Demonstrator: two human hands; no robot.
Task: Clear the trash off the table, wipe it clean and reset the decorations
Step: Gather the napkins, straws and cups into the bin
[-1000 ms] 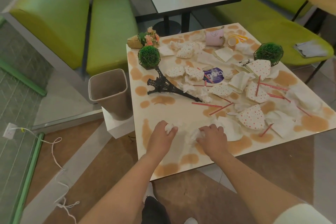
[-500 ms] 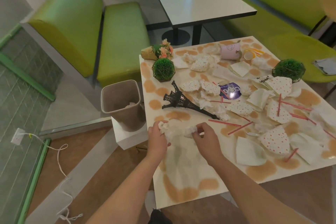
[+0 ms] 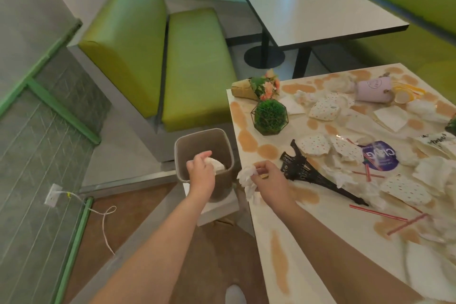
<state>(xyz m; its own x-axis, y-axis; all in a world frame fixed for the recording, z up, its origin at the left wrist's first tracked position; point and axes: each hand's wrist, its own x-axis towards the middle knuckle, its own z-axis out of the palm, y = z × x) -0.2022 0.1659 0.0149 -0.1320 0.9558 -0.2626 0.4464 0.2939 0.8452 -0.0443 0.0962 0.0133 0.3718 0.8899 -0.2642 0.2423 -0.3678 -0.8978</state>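
The stained bench (image 3: 291,249) is strewn with light, soft paper litter, and the bin (image 3: 223,139) stands just beside it. Over the bin, the left hand (image 3: 201,173) has its grip around a crumpled napkin (image 3: 214,164); the right hand (image 3: 270,177) pinches a tissue wad (image 3: 248,177) at the bench edge. Both scraps should crush easily, so any bunched fold serves as a hold.

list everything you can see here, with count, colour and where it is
table: 1, cream with tan stains, right
trash bin: 1, grey-brown, on the floor left of the table
crumpled napkins: many, white, scattered over the table
polka-dot paper pieces: several, white with coloured dots, mid-table
straws: several, red, right side of the table
Eiffel tower model: 1, black, lying on its side
caged grass ball: 1, green, near the table's far left corner
flower bouquet: 1, peach and green, far left corner
cup: 1, lilac, tipped over, far edge
round sticker: 1, purple, mid-table
benches: 2, green
second table: 1, grey, behind
left hand: holds a white napkin over the bin
right hand: pinches a white napkin at the table's edge
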